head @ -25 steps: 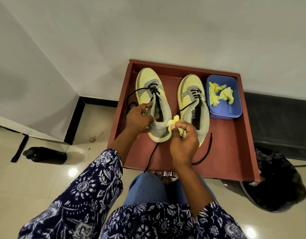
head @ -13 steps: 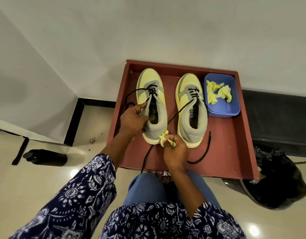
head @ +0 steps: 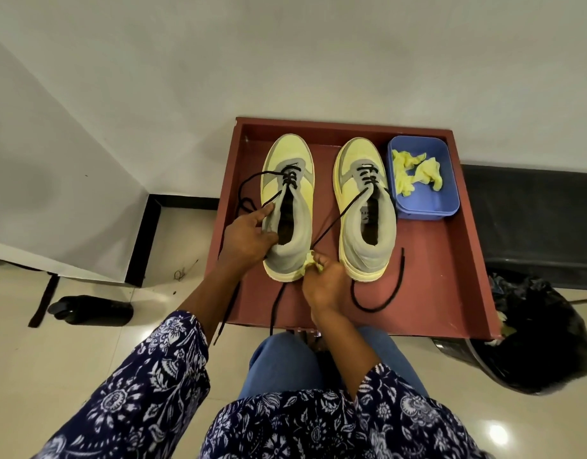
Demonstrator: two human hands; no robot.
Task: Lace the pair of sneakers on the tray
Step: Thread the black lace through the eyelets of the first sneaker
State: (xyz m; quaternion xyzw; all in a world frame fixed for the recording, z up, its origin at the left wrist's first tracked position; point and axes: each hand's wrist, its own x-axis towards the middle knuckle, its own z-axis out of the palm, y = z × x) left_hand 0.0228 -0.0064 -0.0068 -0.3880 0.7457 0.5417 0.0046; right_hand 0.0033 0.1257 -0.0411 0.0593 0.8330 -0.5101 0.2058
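Note:
Two yellow-and-grey sneakers stand side by side on a red-brown tray (head: 451, 276), toes away from me. My left hand (head: 249, 238) grips the collar of the left sneaker (head: 287, 180), thumb along its side. My right hand (head: 321, 283) sits between the heels and pinches a crumpled yellow tissue wad (head: 308, 265), with a black lace (head: 343, 212) of the right sneaker (head: 364, 200) running taut to my fingers. Both shoes have black laces threaded only through the front eyelets; loose ends trail over the tray and its front edge.
A blue plastic tub (head: 427, 197) holding more yellow tissue wads sits at the tray's back right. A black bin with a dark bag (head: 533, 332) stands on the floor at the right. A dark bottle (head: 90, 309) lies on the tiles at the left. My knees are below the tray.
My right hand has drawn back toward me from over the shoes to the heels, carrying the yellow wad. My left hand has stayed on the left sneaker's collar.

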